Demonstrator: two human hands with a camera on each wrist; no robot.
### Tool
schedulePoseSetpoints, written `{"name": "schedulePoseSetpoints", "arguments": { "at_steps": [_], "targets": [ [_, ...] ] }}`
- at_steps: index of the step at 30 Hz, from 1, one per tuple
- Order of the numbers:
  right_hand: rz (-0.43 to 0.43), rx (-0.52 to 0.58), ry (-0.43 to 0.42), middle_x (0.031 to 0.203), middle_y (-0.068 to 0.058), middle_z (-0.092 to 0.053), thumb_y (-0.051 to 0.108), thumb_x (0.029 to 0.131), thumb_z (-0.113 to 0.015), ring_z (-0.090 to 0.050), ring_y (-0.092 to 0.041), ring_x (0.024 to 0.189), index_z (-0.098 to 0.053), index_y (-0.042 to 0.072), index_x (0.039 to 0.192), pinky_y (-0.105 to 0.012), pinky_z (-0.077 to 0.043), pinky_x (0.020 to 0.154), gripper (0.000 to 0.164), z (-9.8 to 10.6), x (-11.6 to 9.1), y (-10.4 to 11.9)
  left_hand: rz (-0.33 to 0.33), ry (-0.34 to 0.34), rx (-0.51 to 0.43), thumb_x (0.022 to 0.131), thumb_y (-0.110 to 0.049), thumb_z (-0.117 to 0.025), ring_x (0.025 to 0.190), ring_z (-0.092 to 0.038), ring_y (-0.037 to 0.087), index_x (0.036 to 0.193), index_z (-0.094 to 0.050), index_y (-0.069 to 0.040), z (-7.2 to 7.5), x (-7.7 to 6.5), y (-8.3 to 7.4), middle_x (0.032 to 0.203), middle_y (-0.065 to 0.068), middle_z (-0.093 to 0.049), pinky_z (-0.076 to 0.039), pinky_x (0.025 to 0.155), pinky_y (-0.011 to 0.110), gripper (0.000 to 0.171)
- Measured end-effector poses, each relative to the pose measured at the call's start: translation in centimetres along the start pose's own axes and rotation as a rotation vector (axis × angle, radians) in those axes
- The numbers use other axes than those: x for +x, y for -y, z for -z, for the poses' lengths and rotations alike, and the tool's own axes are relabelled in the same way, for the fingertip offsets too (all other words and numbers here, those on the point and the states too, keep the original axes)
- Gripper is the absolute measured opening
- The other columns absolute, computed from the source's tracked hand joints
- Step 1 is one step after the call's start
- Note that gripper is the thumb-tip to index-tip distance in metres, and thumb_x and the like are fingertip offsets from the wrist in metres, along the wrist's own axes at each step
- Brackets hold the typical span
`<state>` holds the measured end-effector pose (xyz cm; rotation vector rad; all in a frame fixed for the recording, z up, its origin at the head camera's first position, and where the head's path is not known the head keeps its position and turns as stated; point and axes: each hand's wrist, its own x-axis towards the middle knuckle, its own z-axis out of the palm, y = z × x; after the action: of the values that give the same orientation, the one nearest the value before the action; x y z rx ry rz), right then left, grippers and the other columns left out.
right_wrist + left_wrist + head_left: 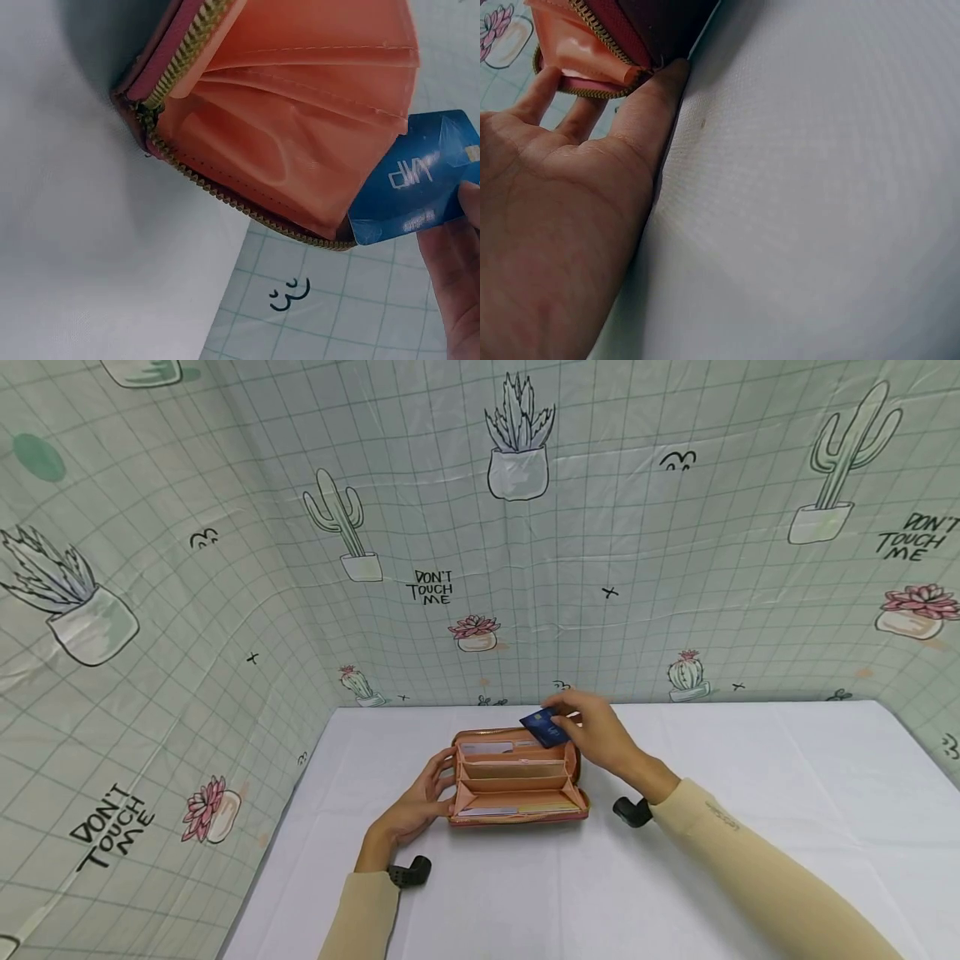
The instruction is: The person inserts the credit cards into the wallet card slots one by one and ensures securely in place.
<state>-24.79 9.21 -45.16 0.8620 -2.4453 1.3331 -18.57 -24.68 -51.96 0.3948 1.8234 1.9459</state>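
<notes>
A zip-around wallet (pixel 512 783) lies opened wide on the table, showing its orange-pink lining, divided pockets and brass zipper. At its left end my left hand (pixel 415 804) holds it, thumb (pixel 649 105) at the near corner and fingers farther back along the side. My right hand (pixel 600 732) pinches a blue bank card (pixel 545 727) above the far right part of the wallet. In the right wrist view the card (pixel 409 180) has a chip and "VIP" lettering, and its lower corner overlaps the wallet's zippered edge. Several cards or papers (pixel 486 748) sit in the wallet's slots.
A white cloth (pixel 525 893) covers the table. Behind it hangs a grid-patterned curtain (pixel 585 552) with cactus drawings, meeting the table's far edge. Black wrist cameras (pixel 410 872) sit on both wrists, beside beige sleeves (pixel 750 852).
</notes>
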Motion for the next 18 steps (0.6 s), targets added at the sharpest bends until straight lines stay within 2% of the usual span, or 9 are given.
{"name": "schedulePoseSetpoints", "arguments": {
  "at_steps": [7,13,18],
  "targets": [
    [0.061,-0.05,0.014,0.116,-0.017,-0.073,-0.014,0.095,-0.068,-0.073,-0.035,0.107,-0.072,-0.001,0.119,-0.044,-0.062,0.084,0.027,-0.6,0.09,0.08,0.004,-0.005,-0.002,0.093,0.001,-0.074,0.15,-0.032,0.028,0.169,-0.011,-0.013,-0.18,-0.1,-0.04,0.169,0.017,-0.016,-0.048,0.107,0.03,0.1],
    [0.126,-0.096,0.004,0.116,-0.016,-0.074,-0.015,0.093,-0.07,-0.073,-0.033,0.106,-0.073,-0.001,0.118,-0.043,-0.062,0.083,0.029,-0.89,0.19,0.24,0.004,0.0,-0.007,0.093,-0.004,-0.077,0.151,-0.031,0.029,0.169,-0.011,-0.013,-0.05,0.01,0.06,0.17,0.018,-0.015,-0.047,0.107,0.031,0.102],
    [0.149,-0.175,0.037,0.117,-0.013,-0.074,-0.012,0.095,-0.069,-0.072,-0.03,0.108,-0.073,0.002,0.12,-0.043,-0.061,0.086,0.028,-1.0,0.42,0.21,0.001,-0.003,0.0,0.092,-0.008,-0.08,0.15,-0.032,0.028,0.169,-0.012,-0.013,-0.02,0.01,0.07,0.17,0.018,-0.016,-0.048,0.107,0.031,0.103]
  ]
}}
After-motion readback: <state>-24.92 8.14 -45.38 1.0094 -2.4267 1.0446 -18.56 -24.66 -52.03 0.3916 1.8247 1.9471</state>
